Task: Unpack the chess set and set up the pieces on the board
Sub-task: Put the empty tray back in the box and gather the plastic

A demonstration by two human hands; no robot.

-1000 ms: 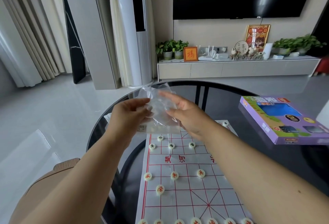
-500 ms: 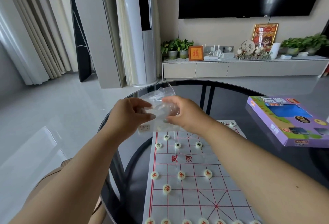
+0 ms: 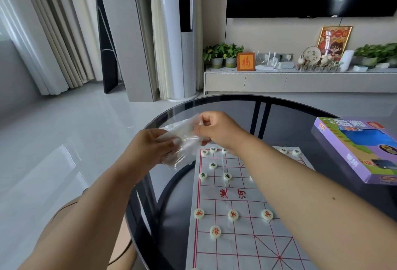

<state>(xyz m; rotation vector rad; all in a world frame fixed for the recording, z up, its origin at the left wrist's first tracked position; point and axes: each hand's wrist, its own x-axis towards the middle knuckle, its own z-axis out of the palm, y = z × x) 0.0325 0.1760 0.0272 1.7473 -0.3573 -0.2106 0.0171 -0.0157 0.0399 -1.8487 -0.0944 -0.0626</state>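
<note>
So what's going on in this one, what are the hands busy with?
A person at a round glass table is holding a clear plastic bag with both hands: the left hand grips one end, the right hand pinches the other. It hangs above the far left corner of the paper chess board, where round pieces already stand on both sides. The purple box lies to the right.

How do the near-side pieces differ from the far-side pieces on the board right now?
The near pieces carry red characters; the far pieces carry dark ones. In view, the near pieces lie close to the camera, below the printed river text; the far pieces sit above it, near the hands holding the clear plastic bag. Both are pale round discs lying flat on the paper board.
</note>
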